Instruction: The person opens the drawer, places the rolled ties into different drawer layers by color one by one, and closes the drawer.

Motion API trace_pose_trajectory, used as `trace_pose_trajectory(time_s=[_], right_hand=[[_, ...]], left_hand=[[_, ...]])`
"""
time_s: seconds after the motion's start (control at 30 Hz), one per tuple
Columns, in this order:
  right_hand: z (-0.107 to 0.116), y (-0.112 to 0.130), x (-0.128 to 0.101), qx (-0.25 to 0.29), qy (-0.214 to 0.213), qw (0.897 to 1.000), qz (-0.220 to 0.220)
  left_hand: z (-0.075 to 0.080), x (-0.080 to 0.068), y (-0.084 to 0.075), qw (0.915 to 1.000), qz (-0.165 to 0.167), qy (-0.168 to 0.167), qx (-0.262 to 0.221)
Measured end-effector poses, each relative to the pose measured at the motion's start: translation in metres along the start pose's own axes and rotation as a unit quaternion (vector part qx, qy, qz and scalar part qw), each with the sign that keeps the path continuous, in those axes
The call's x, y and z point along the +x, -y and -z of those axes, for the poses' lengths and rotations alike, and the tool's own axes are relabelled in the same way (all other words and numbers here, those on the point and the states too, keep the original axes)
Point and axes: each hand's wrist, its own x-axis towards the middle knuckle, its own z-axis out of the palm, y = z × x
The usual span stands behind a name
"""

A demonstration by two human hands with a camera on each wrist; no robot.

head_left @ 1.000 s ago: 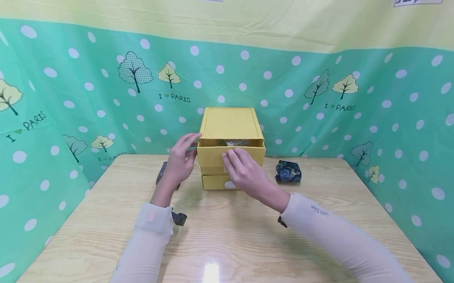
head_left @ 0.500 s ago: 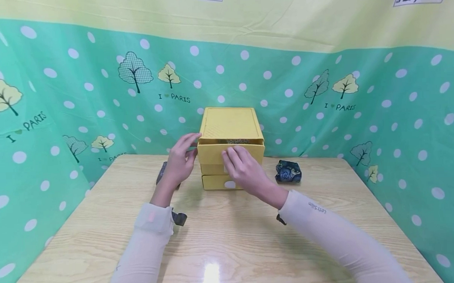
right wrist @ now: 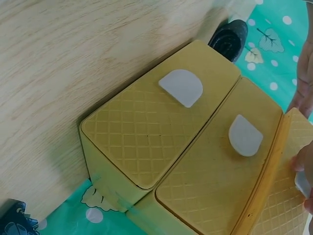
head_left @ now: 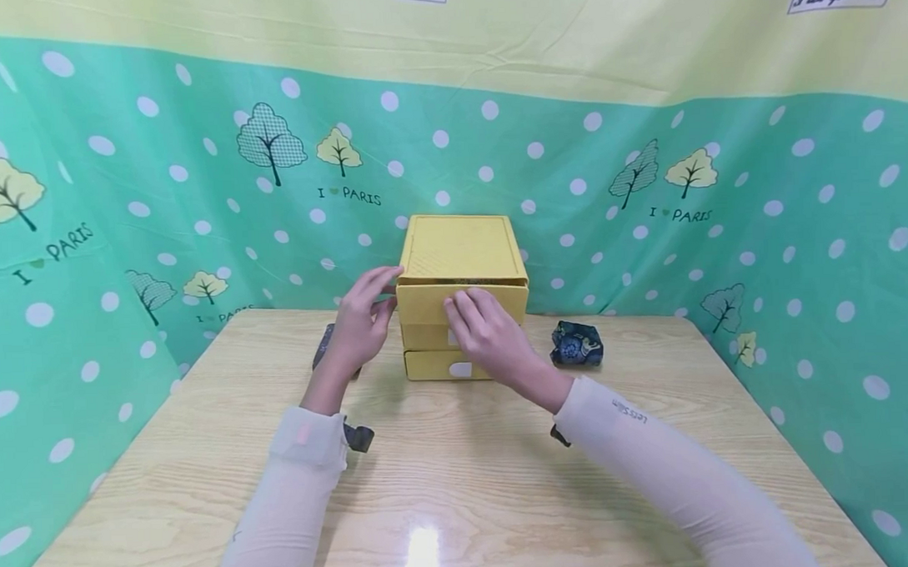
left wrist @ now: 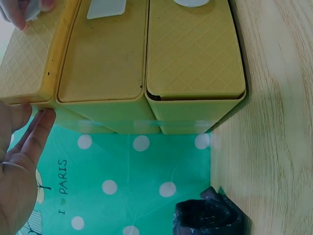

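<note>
Three drawers stacked in one yellow drawer box (head_left: 462, 291), and it stands at the far middle of the wooden table (head_left: 446, 484), close up to the green dotted backdrop (head_left: 158, 185) behind it. Wide bare wood lies in front, toward the person; the side curtains close the table in on left and right. A dark blue patterned bundle (head_left: 576, 344) lies just beside the box on its right, apart from it, and a dark object (head_left: 325, 346) lies on its left, partly hidden behind the left hand (head_left: 359, 324).

The box is quilted yellow plastic with a flat ribbed lid, and pale half-round tabs mark the fronts of the lower drawers (right wrist: 182, 87). The drawer fronts face the person; each drawer's long axis runs left to right across the table. The top drawer (head_left: 462, 304) stands slightly proud of the two beneath it, only a thin dark slit showing under the lid.

Left hand: fingers fairly straight, tips resting against the box's upper left corner, nothing pinched. Right hand (head_left: 486, 332): laid over the top drawer's front, fingers gently bent; the right wrist view shows fingertips (right wrist: 303, 169) at that drawer's pale tab, though whether they pinch it or only press, I cannot tell.
</note>
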Motion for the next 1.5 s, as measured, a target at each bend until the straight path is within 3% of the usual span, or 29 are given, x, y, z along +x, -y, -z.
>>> trace_pose_trajectory(time_s=[0.5, 0.8, 1.5], right_hand=[[-0.01, -0.003, 0.0, 0.032, -0.035, 0.999, -0.014], [-0.013, -0.004, 0.0, 0.022, -0.007, 1.0, -0.018], [-0.02, -0.006, -0.003, 0.035, -0.018, 0.999, -0.019]], left_hand=[[0.0, -0.001, 0.001, 1.0, -0.003, -0.001, -0.002], [0.0, -0.001, 0.001, 1.0, 0.003, 0.0, -0.008], [0.0, 0.0, 0.0, 1.0, 0.001, -0.003, -0.001]])
